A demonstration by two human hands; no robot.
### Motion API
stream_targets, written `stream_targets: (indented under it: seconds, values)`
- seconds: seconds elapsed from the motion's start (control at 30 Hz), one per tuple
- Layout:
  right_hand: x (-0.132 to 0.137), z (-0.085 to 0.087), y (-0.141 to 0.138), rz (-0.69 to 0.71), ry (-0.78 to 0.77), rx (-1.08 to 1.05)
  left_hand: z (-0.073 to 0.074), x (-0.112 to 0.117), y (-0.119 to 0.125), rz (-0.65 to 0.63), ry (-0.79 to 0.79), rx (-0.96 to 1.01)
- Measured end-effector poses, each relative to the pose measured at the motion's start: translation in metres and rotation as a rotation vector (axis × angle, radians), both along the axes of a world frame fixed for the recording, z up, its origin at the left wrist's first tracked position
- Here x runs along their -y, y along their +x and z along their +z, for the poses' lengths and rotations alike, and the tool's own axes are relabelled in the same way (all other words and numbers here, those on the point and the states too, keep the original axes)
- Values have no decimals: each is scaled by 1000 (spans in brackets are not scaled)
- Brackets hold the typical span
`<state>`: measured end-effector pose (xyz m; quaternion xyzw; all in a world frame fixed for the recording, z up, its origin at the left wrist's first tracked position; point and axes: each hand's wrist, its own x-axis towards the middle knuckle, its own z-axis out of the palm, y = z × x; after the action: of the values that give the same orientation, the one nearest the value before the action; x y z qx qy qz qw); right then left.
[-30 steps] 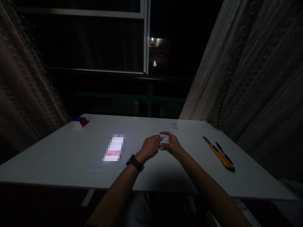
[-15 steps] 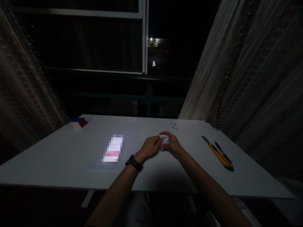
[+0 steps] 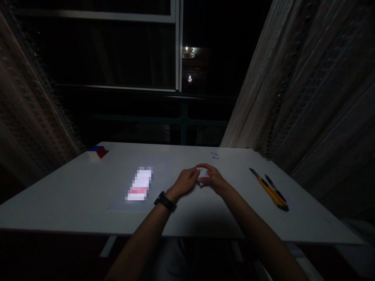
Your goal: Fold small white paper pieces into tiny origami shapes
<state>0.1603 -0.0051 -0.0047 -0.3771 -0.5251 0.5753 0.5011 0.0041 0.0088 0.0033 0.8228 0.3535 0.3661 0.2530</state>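
A small folded piece of white paper [image 3: 203, 174] is held between my two hands, just above the middle of the table. My left hand [image 3: 186, 181], with a dark watch on its wrist, grips the paper's left side with thumb and fingers. Curled round the right and far side, my right hand [image 3: 216, 178] pinches it, thumb low and index finger arched over the top. A corner of the paper points down below the fingers. Parts of the paper are hidden by both hands, so its full shape does not show.
A lit phone [image 3: 140, 184], its screen blurred, lies on a white sheet [image 3: 162, 171] to the left. A cube puzzle [image 3: 97, 152] sits far left. On the right are a yellow utility knife [image 3: 268, 190] and a dark pen [image 3: 274, 187]. Small dark-marked scraps [image 3: 215, 156] lie behind my hands.
My fingers have shifted slightly on the paper, and its white face now shows a little differently between them. Both hands remain in nearly the same place.
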Motion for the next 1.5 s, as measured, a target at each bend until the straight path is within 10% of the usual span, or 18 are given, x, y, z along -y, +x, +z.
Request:
stream_targets:
  seconds: [1.5]
  values:
    - [1,1,3,121,-46,32,-2,0,3,-100,-84,33]
